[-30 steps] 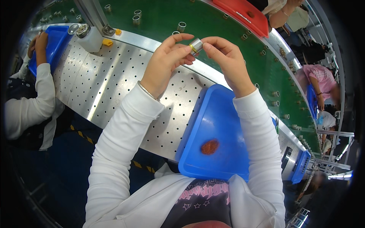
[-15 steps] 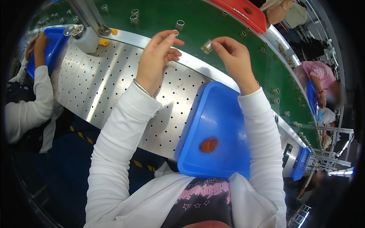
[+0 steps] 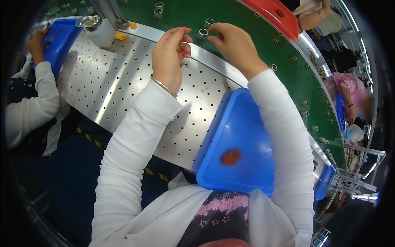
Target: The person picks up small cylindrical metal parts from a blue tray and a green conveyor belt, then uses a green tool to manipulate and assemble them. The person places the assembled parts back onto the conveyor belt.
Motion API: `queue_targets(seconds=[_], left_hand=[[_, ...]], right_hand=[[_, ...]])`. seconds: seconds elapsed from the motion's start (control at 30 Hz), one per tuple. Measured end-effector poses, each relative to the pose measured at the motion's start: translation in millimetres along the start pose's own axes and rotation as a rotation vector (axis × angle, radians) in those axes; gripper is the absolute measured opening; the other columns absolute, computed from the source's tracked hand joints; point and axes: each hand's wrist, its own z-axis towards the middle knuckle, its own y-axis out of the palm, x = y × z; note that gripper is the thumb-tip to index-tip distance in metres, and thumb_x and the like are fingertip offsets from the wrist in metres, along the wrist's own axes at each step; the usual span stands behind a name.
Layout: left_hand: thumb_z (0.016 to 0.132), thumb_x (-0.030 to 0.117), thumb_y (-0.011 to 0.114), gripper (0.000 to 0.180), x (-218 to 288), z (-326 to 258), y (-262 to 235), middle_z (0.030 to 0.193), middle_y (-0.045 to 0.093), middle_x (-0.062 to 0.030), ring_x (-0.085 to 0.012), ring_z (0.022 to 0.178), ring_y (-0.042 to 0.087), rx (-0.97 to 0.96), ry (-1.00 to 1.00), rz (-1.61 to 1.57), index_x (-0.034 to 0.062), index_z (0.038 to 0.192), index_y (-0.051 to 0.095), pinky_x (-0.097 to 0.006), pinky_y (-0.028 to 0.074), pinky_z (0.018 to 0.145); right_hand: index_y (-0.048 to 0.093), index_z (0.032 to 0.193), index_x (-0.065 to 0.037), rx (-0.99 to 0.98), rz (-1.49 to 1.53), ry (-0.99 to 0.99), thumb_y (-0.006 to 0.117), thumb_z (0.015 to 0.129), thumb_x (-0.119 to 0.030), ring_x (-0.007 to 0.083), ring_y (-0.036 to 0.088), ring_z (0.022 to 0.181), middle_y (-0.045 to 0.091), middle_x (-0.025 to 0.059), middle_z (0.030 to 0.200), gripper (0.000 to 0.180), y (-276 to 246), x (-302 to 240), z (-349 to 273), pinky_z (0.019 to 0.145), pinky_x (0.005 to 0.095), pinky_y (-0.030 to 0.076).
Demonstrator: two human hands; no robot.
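Left hand [image 3: 168, 57]: fingers loosely curled | right hand [image 3: 235, 46]: thumb and index finger parted | metal tube [image 3: 201, 37]: just left of right fingertips, contact unclear | blue tray [image 3: 251, 142]: bodyward of right fingers

Room lies between bottle [image 3: 101, 36] and left fingers [image 3: 184, 49].

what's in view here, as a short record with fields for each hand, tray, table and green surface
left hand: fingers partly curled, nothing visible in it
right hand: thumb and forefinger parted beside a short metal tube; contact unclear
blue tray: holds a reddish-brown pad
metal table: perforated; white bottle stands on it
green surface: more metal tubes
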Motion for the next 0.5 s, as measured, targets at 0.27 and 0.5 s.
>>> queue_targets(seconds=[0.27,0.5], left_hand=[[0.092,0.017,0.05,0.024,2.7,-0.2,1.9,0.091,0.059,-0.0067,-0.0116,0.074,0.054,0.043,-0.034,0.047,-0.0011,0.107,0.055,-0.023,0.043,0.065],[0.094,0.025,0.05,0.032,10.5,-6.8,7.6,0.096,0.062,-0.0114,-0.0163,0.083,0.06,-0.288,-0.272,-0.086,-0.0007,0.113,0.054,-0.028,0.049,0.077]], right_hand=[[0.066,0.097,-0.001,-0.078,0.658,0.219,0.065,0.084,-0.016,0.0073,0.056,0.079,0.064,0.0024,0.089,0.02,3.4,0.9,14.6,0.071,0.0203,0.044],[0.065,0.097,0.001,-0.061,0.925,0.123,0.066,0.083,-0.012,0.0107,0.058,0.083,0.065,0.0041,0.089,0.02,-26.8,-2.9,-12.3,0.078,0.0231,0.046]])
